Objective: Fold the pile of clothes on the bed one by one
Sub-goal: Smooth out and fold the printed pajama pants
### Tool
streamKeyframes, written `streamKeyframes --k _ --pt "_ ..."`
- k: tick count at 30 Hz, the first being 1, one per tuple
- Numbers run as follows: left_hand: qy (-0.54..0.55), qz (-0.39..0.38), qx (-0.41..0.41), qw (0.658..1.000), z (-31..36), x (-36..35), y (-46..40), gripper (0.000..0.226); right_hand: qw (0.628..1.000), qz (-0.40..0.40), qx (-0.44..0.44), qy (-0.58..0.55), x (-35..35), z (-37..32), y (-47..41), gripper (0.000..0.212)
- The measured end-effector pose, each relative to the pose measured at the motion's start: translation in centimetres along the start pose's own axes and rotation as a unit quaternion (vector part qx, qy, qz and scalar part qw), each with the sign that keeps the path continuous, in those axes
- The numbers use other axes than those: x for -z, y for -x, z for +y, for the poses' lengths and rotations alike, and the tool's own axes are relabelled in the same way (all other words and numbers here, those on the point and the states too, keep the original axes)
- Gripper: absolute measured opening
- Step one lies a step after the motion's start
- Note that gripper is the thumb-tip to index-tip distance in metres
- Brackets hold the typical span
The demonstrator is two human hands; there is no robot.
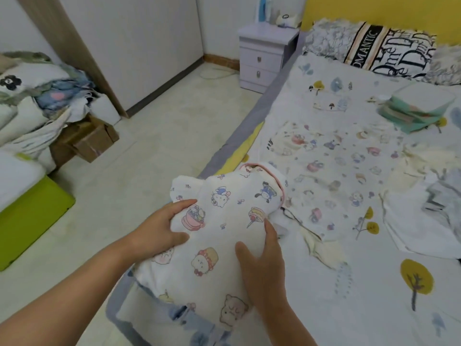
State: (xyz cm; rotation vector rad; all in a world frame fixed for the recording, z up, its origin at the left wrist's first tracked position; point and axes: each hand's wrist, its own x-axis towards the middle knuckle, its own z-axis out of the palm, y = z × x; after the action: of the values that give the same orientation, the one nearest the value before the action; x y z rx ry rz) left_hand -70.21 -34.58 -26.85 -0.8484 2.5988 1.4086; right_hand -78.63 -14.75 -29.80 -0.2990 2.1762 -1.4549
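Note:
A white child's garment with cartoon prints and pink collar trim lies partly folded at the bed's near left edge. My left hand holds its left side, thumb and fingers curled over the cloth. My right hand presses flat on its right side, fingers straight. Beyond it a second cartoon-print garment lies spread flat on the bed. More unfolded clothes, cream and white-grey, lie at the right. A folded stack in teal and white sits farther back.
The bed sheet has tree prints. Pillows lean on the yellow headboard. A lilac nightstand stands left of the bed. On the tiled floor at the left are a cardboard box, piled laundry and a green mat.

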Motion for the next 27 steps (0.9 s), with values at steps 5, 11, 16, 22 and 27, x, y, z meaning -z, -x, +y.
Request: streamKeyframes --k 5,11,16,22,27 --pt "0.007 -0.010 0.049 0.999 -6.5 1.1 -2.3 0.067 0.998 -0.024 -0.049 0.017 -6.1 2.2 -1.2 0.075" --pt "-0.024 0.012 0.154 0.988 -12.8 -2.6 -3.4 0.049 0.986 -0.070 -0.133 0.068 -9.6 6.0 -1.0 0.095" --pt "-0.079 0.152 0.093 0.981 -14.5 -4.1 -3.4 0.038 0.990 -0.050 -0.068 0.113 -9.9 7.0 -0.3 0.095" --pt "-0.312 0.196 0.053 0.928 -13.6 -5.5 -3.0 0.051 0.934 0.069 0.014 0.350 -10.0 7.2 -0.5 0.090" --pt "-0.401 0.037 -0.113 0.908 -15.5 -6.4 -3.9 0.056 0.888 -0.001 0.133 0.441 -12.1 9.4 -0.4 0.076"
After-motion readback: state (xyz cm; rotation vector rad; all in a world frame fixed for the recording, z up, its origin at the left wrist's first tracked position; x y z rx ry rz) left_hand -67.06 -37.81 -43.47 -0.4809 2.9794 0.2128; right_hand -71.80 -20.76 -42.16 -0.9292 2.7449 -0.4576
